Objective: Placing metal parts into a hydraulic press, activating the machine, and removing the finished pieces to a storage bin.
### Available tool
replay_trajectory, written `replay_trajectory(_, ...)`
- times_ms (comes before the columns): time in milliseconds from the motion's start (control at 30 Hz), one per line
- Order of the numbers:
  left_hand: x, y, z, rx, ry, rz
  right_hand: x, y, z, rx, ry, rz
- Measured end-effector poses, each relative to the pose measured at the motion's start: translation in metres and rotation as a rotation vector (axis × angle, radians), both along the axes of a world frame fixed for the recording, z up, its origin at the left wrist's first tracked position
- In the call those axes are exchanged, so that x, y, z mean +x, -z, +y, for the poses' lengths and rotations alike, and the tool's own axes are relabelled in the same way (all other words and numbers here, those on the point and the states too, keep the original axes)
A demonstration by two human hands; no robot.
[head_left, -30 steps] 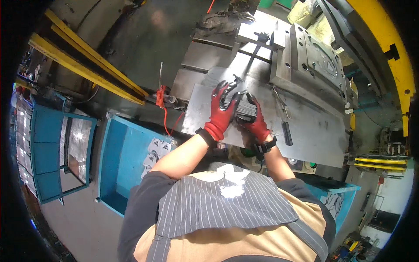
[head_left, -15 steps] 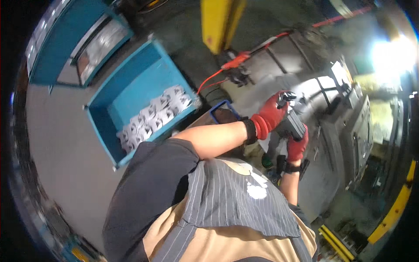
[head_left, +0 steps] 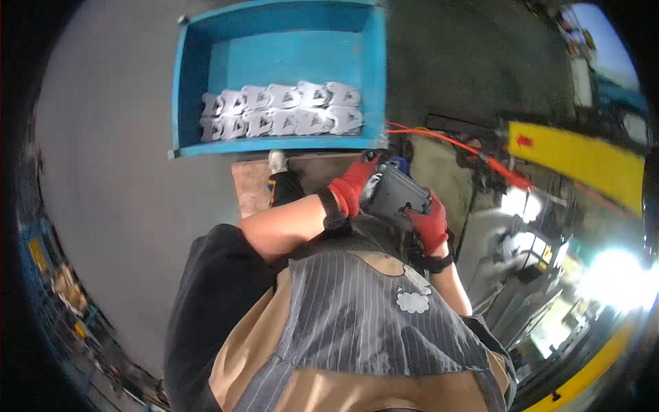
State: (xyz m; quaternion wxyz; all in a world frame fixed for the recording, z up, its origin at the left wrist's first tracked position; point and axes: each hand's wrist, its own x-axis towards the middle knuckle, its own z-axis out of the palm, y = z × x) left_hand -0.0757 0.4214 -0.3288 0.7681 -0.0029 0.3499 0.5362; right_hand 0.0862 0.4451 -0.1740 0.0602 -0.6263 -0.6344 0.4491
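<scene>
In red work gloves, my left hand (head_left: pixel 352 187) and my right hand (head_left: pixel 431 225) hold a dark grey, box-like metal piece (head_left: pixel 397 197) between them, in front of my apron. My left fingers are closed round its left end, where the surface is shiny black. The right hand grips the opposite end, its thumb over the near face. Just beyond the left hand stands a blue metal bin (head_left: pixel 278 146), with two rows of flat silver-grey metal plates (head_left: pixel 283 110) stacked along its near side. What lies under the piece is hidden.
A brown board (head_left: pixel 250 187) lies below the bin, a shoe (head_left: pixel 277 162) beside it. An orange cable (head_left: pixel 446 139) runs right from the bin toward a yellow beam (head_left: pixel 583 165). Dark machinery and a bright lamp (head_left: pixel 621 281) stand at the right.
My view and body have turned right, away from the machinery to the bin. Both hands have carried the grey piece along, to just near the bin's front right corner.
</scene>
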Motion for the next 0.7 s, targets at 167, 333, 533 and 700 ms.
replay_trajectory(167,-0.154,-0.043,-0.047,0.225,-0.137,0.6,-0.103,0.09,0.001,-0.027,-0.215,0.007)
replay_trajectory(333,-0.249,0.036,-0.083,-0.126,-0.238,0.407,-0.258,0.101,-0.002,-0.172,-0.369,0.013)
replay_trajectory(533,-0.337,0.074,-0.119,-0.184,-0.493,0.415,-0.344,0.156,-0.026,-0.238,-0.391,0.004)
replay_trajectory(700,-0.391,0.067,-0.15,-0.352,-0.535,0.596,-0.369,0.193,-0.025,-0.502,-0.273,0.398)
